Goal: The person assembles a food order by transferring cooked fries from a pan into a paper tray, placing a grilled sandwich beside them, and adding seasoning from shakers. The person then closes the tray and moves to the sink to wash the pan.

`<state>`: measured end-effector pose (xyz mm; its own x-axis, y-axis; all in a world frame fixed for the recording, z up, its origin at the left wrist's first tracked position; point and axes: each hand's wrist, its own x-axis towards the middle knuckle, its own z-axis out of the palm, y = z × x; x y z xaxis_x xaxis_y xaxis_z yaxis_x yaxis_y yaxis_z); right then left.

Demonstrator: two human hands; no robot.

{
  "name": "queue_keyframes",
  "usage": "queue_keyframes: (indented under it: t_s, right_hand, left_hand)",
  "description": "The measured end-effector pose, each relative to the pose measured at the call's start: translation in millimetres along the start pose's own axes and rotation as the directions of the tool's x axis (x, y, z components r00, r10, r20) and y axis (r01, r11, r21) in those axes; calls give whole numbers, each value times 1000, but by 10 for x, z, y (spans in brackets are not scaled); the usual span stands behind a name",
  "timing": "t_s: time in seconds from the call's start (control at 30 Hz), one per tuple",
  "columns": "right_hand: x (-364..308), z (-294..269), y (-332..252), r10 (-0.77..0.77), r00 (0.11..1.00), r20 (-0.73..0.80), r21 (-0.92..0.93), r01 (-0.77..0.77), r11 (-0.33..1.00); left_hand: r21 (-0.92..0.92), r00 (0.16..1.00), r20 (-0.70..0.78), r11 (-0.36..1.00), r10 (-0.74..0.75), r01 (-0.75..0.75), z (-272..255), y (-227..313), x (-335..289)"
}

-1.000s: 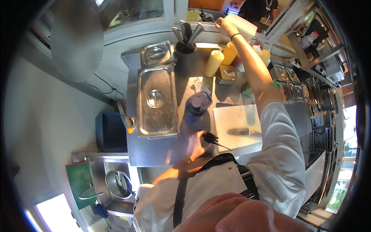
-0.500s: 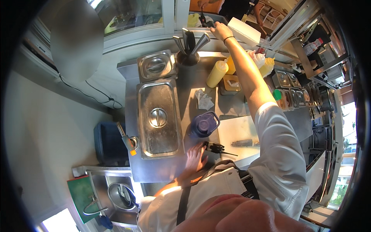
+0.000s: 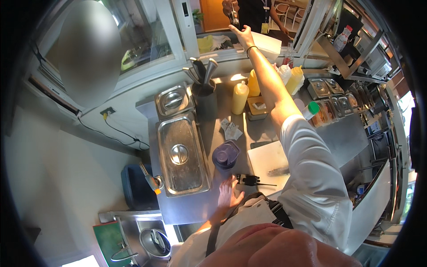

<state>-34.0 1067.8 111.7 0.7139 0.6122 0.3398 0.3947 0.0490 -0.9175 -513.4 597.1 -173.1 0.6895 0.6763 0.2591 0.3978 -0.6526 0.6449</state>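
Table (image 3: 187, 211): stainless, mid-frame; sunlit patches, carries most of the kit.
R arm (image 3: 270, 78): white sleeve lower R, bare forearm up to top ctr, dark band at wrist; nearly straight.
Reach progress: looks mostly done, judging by how near R hand (image 3: 244, 37) is to the dark handheld item (image 3: 234, 18); no grip by R hand seen, so that part's undone. Item is up in co-worker's hand (image 3: 230, 6).
Lg lidded steel pan (image 3: 180, 175): L of ctr, lid on; sm lidded steel pan (image 3: 172, 100) just above it.
Cutting board (image 3: 263, 159): white, R of ctr; knife (image 3: 277, 171) on it, handle end hidden by sleeve.
White box-like item (image 3: 267, 44): top ctr, just R of R hand; contents can't tell.
Purple bottle (image 3: 226, 154): ctr, capped, just above L hand (image 3: 228, 194).
R hand fingers: open, extended, top ctr; contact w/ dark item can't tell.
L hand fingers: spread, nothing gripped, low ctr; tips right by two-way radio (image 3: 249, 180), touch unclear.
Two-way radio: black, flat on table, thin antenna pointing R, bet. L hand & board.
Dark handheld item: top ctr, approx. upright, blackish w/ a shiny patch; exact kind too sm to tell.
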Motion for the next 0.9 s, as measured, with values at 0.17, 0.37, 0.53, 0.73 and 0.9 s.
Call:
queue_keyframes:
  t_s: [0.17,0.37,0.53,0.73,0.9]
  right_hand:
    - [208,-38,-136,295,926,236,563,-377,735]
    - [-433,-703,-313,112,886,449,737,-439,514]
    - [-2394,-2698,136,-201,629,751,634,-603,483]
    - [-4739,-5465,887,-75,425,902,429,-866,256]
    - [-5450,-7199,1360,67,556,828,551,-831,78]
  left_hand:
    - [14,997,-73,999,41,-40,54,3,28]
    - [114,993,-116,993,20,-7,112,35,-83]
    - [170,934,-299,974,197,-151,321,538,76]
    - [-208,854,-229,834,467,-511,1421,2041,1048]
    - [-760,935,259,649,242,42,3040,3349,1620]
